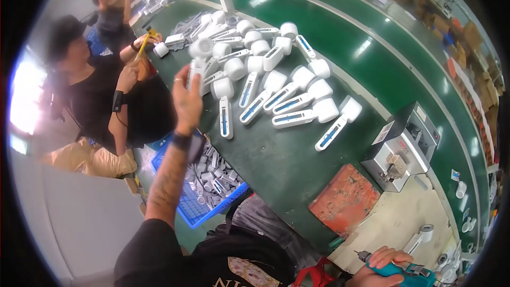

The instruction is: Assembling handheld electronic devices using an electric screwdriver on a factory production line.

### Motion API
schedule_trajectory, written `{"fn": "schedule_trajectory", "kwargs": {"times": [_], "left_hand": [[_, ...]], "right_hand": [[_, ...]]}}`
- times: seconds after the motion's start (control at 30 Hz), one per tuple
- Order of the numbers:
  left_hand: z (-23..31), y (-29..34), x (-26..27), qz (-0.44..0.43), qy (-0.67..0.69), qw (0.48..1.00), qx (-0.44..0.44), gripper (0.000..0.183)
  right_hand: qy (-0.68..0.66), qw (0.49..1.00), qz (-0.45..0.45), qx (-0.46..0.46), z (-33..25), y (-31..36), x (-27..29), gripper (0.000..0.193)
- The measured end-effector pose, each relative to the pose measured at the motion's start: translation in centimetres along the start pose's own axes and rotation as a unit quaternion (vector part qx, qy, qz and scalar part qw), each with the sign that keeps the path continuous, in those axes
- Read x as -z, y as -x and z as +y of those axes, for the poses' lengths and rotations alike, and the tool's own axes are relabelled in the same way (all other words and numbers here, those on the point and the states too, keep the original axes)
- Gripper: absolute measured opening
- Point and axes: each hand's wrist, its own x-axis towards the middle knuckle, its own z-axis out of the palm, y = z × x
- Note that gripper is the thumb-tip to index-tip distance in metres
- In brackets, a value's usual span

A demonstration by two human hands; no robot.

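My left hand [188, 101] is raised at the left edge of the green bench, its fingers closed around the handle of a white shower head [201, 48] with a round, slightly blurred head. Just beside it lies a heap of similar white shower heads [260, 82], many with a blue strip in the handle. Far from it, at the lower right, my right hand [390, 266] grips a teal electric screwdriver [401, 276]. The screwdriver's tip points left, and its rear end runs toward the dark picture rim.
A grey metal machine [401, 149] stands at the bench's right, near a worn red plate [345, 200]. Below the bench's left edge, a blue crate [196, 212] holds grey parts. On the left, a co-worker [95, 85] handles a yellow tool [142, 48]. Another person sits farther back.
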Motion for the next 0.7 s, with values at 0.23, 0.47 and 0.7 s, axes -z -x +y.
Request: {"fn": "schedule_trajectory", "kwargs": {"times": [0.23, 0.47, 0.7], "left_hand": [[-10.6, -8.3, 2.2, -0.011, -0.412, 0.898, -0.156, 0.035], [18.9, 9.0, -8.4, -0.325, -0.053, 0.914, -0.238, 0.034], [32.3, 32.8, -25.0, -0.66, 0.246, 0.631, -0.324, 0.037]], "right_hand": [[0.022, 0.999, -0.036, 0.019, -1.0, 1.0, 1.6, 0.066], [0.01, 0.996, -0.021, -0.084, -1.0, 1.2, 2.6, 0.062], [-0.045, 0.996, -0.013, -0.081, -3.8, 3.1, 6.2, 0.058]]}}
